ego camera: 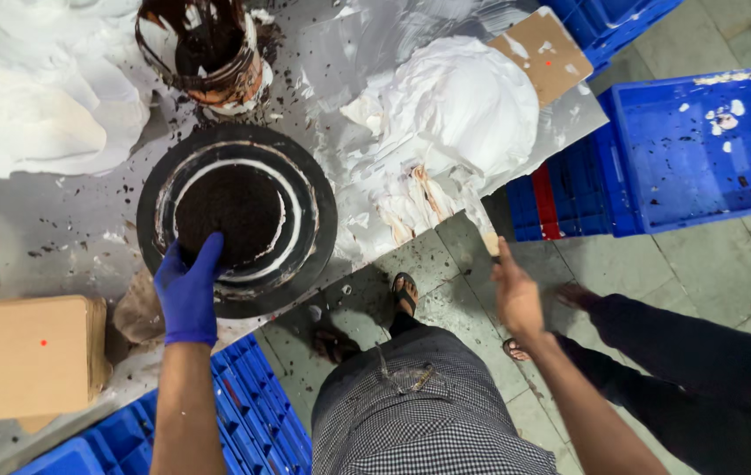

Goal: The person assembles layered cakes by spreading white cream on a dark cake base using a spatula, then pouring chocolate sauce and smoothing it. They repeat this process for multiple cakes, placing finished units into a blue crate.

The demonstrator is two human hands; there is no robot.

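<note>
My left hand (187, 295), blue-gloved, lies open on the near edge of the dark cake (233, 215), steadying it on its black round board (314, 207) atop the steel desk (68, 224); my right hand (516, 295), bare, hangs off the desk gripping a cream-smeared knife (479, 220)

A blue glove (186, 295) is covering the left hand; the cake (228, 214) is showing dark brown, white-ringed; trousers (419, 413) are showing fine checks.
</note>
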